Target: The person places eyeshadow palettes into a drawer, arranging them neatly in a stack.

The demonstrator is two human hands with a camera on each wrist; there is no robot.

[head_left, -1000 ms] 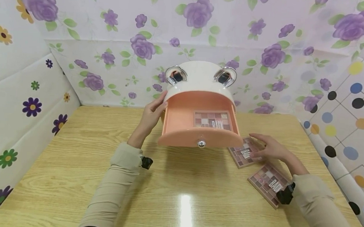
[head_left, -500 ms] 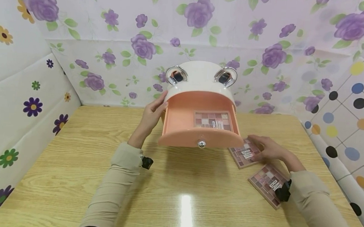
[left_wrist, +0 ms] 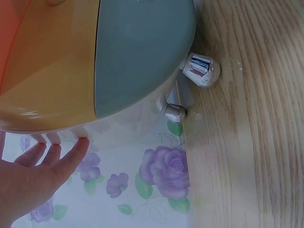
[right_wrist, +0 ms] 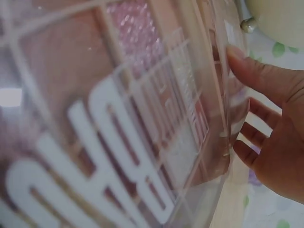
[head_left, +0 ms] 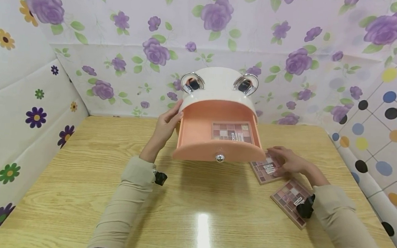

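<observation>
A white frog-faced storage box [head_left: 217, 83] has its peach drawer [head_left: 197, 150] pulled out, and one eyeshadow palette [head_left: 230, 131] lies inside at the right. My left hand [head_left: 164, 127] steadies the box's left side; the left wrist view has its straight fingertips [left_wrist: 80, 145] touching the white shell. Right of the drawer, my right hand [head_left: 291, 160] holds a second palette [head_left: 261, 171], thumb on its face and fingers at its far edge. A third palette [head_left: 287, 198] lies nearer on the table, partly hidden by the wrist camera. It fills much of the right wrist view.
The wooden table [head_left: 80, 192] runs up to a flower-print back sheet [head_left: 127, 75]. Patterned side walls [head_left: 383, 141] stand left and right. In the left wrist view, yellow [left_wrist: 52, 71] and grey-green [left_wrist: 142, 52] drawer fronts show below the peach one, near silver feet [left_wrist: 202, 69].
My right hand has shifted slightly left and closed its fingers around the palette beside the drawer. The left hand, box and drawer look unmoved.
</observation>
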